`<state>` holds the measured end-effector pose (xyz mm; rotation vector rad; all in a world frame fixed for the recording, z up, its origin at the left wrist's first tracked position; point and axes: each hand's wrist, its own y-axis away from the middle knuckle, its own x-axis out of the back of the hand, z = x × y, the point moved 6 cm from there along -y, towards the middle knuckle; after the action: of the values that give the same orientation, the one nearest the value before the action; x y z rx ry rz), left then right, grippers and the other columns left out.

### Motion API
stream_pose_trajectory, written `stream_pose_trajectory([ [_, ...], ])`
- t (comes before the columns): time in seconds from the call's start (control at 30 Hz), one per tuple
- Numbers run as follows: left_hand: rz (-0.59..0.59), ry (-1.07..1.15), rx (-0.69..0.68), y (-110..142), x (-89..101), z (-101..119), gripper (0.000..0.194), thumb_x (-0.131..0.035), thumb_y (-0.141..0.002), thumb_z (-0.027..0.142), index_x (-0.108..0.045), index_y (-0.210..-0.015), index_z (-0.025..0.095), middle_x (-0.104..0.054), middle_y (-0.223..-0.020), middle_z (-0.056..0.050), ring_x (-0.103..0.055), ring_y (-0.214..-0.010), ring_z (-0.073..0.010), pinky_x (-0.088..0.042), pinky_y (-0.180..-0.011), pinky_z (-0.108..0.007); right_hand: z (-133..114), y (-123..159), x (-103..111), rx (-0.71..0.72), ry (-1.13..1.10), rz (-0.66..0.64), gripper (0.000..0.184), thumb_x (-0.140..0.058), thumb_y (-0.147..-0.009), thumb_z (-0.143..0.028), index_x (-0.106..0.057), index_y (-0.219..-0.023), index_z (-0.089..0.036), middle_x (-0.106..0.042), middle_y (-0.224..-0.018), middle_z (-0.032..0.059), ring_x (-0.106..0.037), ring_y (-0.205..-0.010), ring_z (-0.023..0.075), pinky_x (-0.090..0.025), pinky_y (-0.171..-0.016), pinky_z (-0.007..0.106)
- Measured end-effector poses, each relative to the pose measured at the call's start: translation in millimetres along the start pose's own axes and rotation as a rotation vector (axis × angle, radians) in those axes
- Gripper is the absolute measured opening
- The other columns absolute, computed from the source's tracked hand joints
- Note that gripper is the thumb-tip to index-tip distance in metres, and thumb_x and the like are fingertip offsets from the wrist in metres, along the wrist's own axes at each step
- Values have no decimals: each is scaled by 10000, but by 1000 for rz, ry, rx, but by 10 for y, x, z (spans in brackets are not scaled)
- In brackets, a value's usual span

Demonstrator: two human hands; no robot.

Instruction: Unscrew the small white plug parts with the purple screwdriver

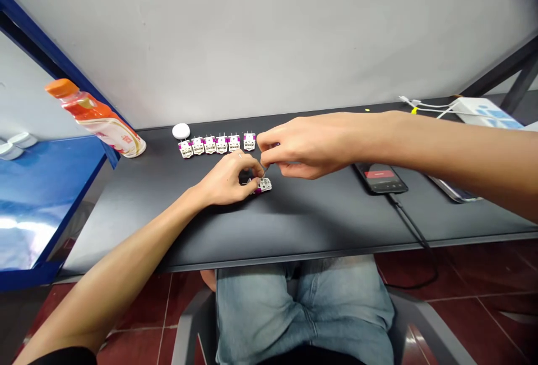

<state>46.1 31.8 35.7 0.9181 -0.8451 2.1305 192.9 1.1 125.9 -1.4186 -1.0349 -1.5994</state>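
Note:
My left hand (233, 179) grips a small white-and-purple plug piece (264, 185) with metal pins between thumb and fingers, down on the dark table. Above it, my right hand (300, 146) is closed around a thin tool with a slim metal shaft (265, 172), which looks like a screwdriver. The shaft slants down to the plug piece; its handle is hidden in my fingers. Behind my hands stands a row of several similar white-and-purple plug pieces (210, 144), pins pointing to the wall. One more such piece (249, 141) sits slightly apart at the right end.
A white round object (181, 131) lies beyond the row. At far left leans an orange-capped bottle (105, 121). Under my right forearm are a phone (380, 179) with a cable (409, 222) and another flat device (454, 190). A white-blue box (483, 111) is at back right.

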Motion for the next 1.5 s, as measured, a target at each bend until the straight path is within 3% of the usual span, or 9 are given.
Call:
stream_pose_trajectory([
  [0.4,15,7,-23,2,-10,-1,134,-684,-976,260,-808,-980,210,-847,-970,-39,-762,-907,-230,-601,-939,-380,-28,-48,-30,-6,0,-51,193,-621,-1074,-141,-774,-1185,-182,-739,-1099,78,-578,-795,169,-387,-697,327],
  [0.5,21,2,-30,4,-12,-1,132,-680,-989,263,-798,-958,211,-845,-960,-38,-759,-895,-224,-603,-957,-384,4,-64,-37,-68,-27,-98,221,-567,-1159,-243,-770,-1086,-195,-734,-944,43,-536,-713,166,-362,-684,344],
  [0.57,25,2,-30,5,-14,-4,129,-679,-988,258,-794,-952,212,-843,-952,-35,-761,-895,-223,-606,-955,-381,13,-67,-42,-85,-30,-125,280,-517,-1167,-220,-756,-1021,-206,-720,-874,25,-524,-692,168,-361,-686,349],
  [0.73,39,28,-37,11,-13,-6,104,-684,-953,225,-786,-948,207,-844,-959,-35,-754,-879,-215,-605,-899,-356,-39,-85,17,-59,-41,-51,152,-610,-1084,-168,-757,-1119,-178,-781,-1088,87,-601,-814,183,-415,-732,343],
  [0.87,45,14,-48,15,-5,5,107,-681,-969,235,-778,-941,200,-831,-937,-37,-744,-865,-212,-598,-883,-352,-3,-109,-23,-154,-37,-131,264,-559,-1154,-237,-722,-951,-192,-736,-883,34,-525,-701,159,-366,-683,342],
  [1.03,30,16,-30,13,-9,-3,114,-682,-970,234,-792,-973,202,-827,-940,-32,-735,-841,-202,-602,-868,-345,-23,-124,-7,-88,-48,-73,188,-578,-1105,-139,-732,-1007,-185,-765,-1002,48,-542,-740,147,-373,-699,329],
  [1.5,47,25,-58,17,2,0,117,-673,-964,222,-789,-962,202,-817,-910,-16,-714,-796,-181,-580,-835,-327,-27,-80,27,-46,-49,7,194,-570,-1099,-166,-723,-984,-196,-750,-957,36,-523,-711,147,-392,-694,330],
])
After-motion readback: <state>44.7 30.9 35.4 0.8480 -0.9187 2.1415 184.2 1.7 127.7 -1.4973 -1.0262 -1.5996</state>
